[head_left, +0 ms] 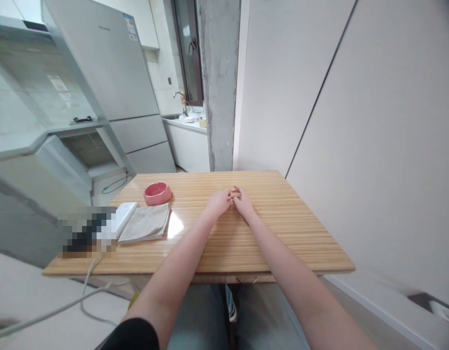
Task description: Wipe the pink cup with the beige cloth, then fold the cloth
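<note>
Both hands meet over the far middle of the wooden table [290, 233]. My left hand [220, 201] has its fingers bent inward, their tips against or very near those of the other hand. From the other side my right hand [244, 203] curves in, its fingers bent and its thumb side toward the left hand. Whatever lies between the fingertips, if anything, is too small to make out. The closest object on the tabletop is a pink bowl [158, 194], well to the left of both hands.
A folded beige cloth [146, 223] lies before the bowl, beside a white object [125, 216] and a blurred-out dark item. A pale cable [88, 279] hangs off the left front edge. Beyond stand a fridge [100, 63] and a sink counter; a white wall [319, 121] borders the right.
</note>
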A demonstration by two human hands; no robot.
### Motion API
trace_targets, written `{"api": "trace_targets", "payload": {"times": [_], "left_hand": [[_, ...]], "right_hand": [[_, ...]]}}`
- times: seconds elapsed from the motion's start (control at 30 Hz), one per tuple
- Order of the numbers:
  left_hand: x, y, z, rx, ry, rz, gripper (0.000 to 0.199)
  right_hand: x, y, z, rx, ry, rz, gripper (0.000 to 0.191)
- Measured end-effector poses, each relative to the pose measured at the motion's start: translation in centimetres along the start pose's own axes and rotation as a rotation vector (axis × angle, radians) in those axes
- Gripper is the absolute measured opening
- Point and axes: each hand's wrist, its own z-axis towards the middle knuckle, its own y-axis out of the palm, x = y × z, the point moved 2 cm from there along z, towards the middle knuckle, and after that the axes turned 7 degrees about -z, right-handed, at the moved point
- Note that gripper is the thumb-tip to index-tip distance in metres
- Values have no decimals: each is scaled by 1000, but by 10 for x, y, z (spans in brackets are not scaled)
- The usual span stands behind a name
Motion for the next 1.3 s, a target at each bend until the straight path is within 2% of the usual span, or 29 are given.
{"api": "trace_targets", "payload": {"times": [0.1,0.23,0.37,0.8,0.87,0.9,0.93,1.0,1.03,1.07,1.1,1.13,1.2,1.3], "left_hand": [[-5,20,7,-20,59,-181,25],[-16,35,4,51,110,-356,33],[-17,37,3,61,116,-394,33],[-16,38,5,10,111,-369,32],[-15,24,4,30,123,-281,26],[-17,12,2,100,111,-215,24],[-22,-4,-1,217,83,-133,22],[-40,-42,-13,625,-86,10,26],[-53,-58,-21,788,-174,76,28],[-67,-73,-30,903,-261,138,32],[-82,-83,-37,961,-347,188,38],[-97,-91,-45,970,-437,208,44],[-124,-97,-56,902,-566,208,47],[-146,-95,-64,782,-617,224,30]], "right_hand": [[-4,2,-2,-35,-53,-35,49],[-15,1,-7,-106,-164,-242,32],[-21,-1,-9,-111,-167,-298,28],[-18,0,-10,-120,-164,-272,28],[-17,0,-11,-99,-144,-207,35],[-17,-1,-11,-74,-134,-171,42],[-16,-3,-11,-44,-125,-138,50],[-15,-5,-11,15,-99,-94,64],[-15,-6,-10,33,-80,-83,66],[-14,-7,-10,46,-56,-74,66],[-13,-6,-9,55,-33,-67,64],[-13,-6,-8,59,-16,-65,63],[-12,-4,-7,59,-5,-70,59],[-10,-1,-6,52,-1,-76,51]]}}
